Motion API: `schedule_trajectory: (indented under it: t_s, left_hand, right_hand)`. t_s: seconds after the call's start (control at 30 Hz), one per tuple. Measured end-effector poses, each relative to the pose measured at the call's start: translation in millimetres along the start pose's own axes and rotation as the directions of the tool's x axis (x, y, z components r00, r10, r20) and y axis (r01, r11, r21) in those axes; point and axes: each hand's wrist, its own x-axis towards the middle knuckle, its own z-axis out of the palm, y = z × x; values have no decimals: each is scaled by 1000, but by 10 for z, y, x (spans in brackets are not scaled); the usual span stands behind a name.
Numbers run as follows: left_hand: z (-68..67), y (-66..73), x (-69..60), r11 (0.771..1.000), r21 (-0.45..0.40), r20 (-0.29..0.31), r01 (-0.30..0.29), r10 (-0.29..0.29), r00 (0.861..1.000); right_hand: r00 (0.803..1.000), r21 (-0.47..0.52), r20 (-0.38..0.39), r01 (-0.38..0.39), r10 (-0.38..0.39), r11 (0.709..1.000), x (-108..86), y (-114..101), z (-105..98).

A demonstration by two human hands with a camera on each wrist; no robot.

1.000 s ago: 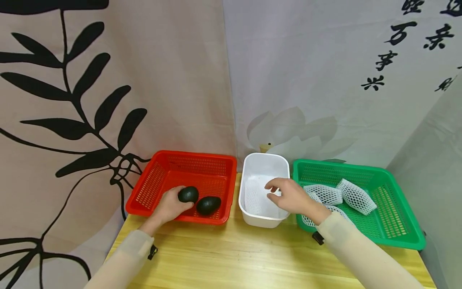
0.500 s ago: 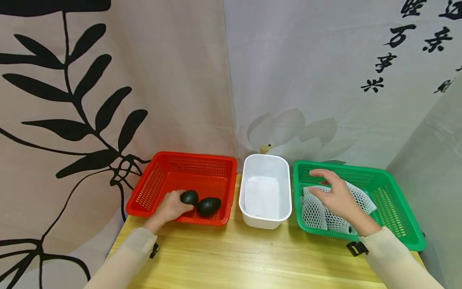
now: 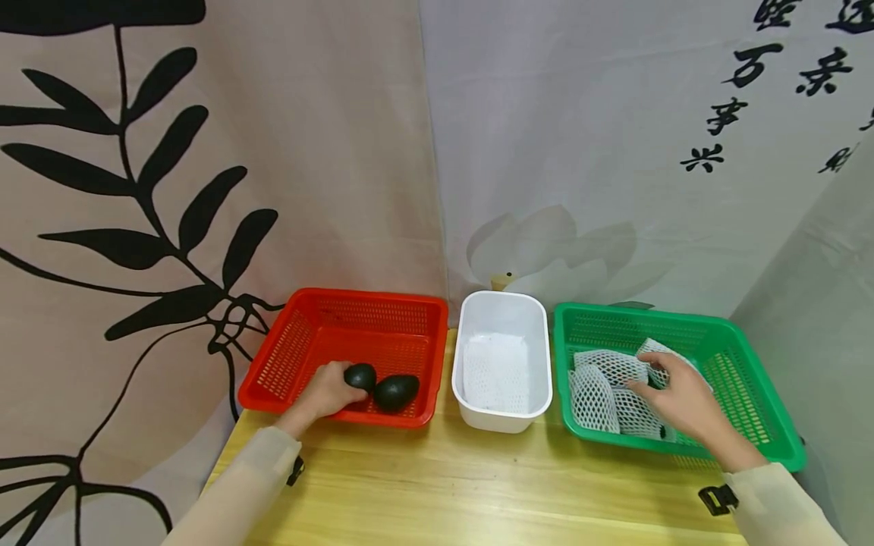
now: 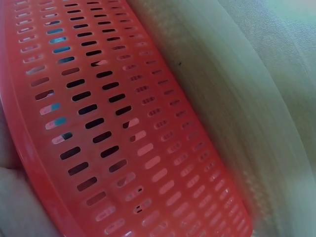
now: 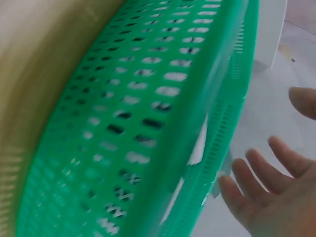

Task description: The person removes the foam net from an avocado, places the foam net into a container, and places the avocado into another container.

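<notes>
Apparently I'm still early on: both dark fruits lie bare in the red basket [image 3: 355, 337], my left hand [image 3: 326, 390] gripping one fruit [image 3: 359, 377] beside the other fruit [image 3: 396, 392]. My right hand [image 3: 686, 398], fingers loosely parted (nothing grasped), is over the net sleeves [image 3: 592, 400] in the green basket [image 3: 734, 379]. A white tub [image 3: 501, 415] stands between, on a wooden table [image 3: 444, 493] before printed curtains [image 3: 355, 152].

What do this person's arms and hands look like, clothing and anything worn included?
The left hand and right hand are both bare, without gloves. Each arm has a long, plain, pale cream sleeve reaching toward the wrist, where a small black buckle-like piece shows.
</notes>
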Motion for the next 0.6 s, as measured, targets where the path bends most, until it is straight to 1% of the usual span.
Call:
schedule_trajectory:
  t_s: [0.13, 0.3, 0.43, 0.6]
  left_hand:
    - [9, -6, 21, 1000, -2, 14, 10, -10, 1000]
    - [16, -22, 40, 1000, 4, 25, -4, 4, 1000]
    - [22, -19, 57, 1000, 7, 36, -7, 7, 999]
    - [26, -12, 74, 1000, 4, 43, 13, -13, 999]
  right_hand:
    - [995, -23, 93, -46, 48, 999, -18, 121, 7]
    - [981, -30, 187, -42, 46, 999, -4, 222, 51]
    - [976, -34, 216, -31, 38, 999, 3, 273, 100]
    - [971, -58, 234, -35, 48, 998, 28, 310, 156]
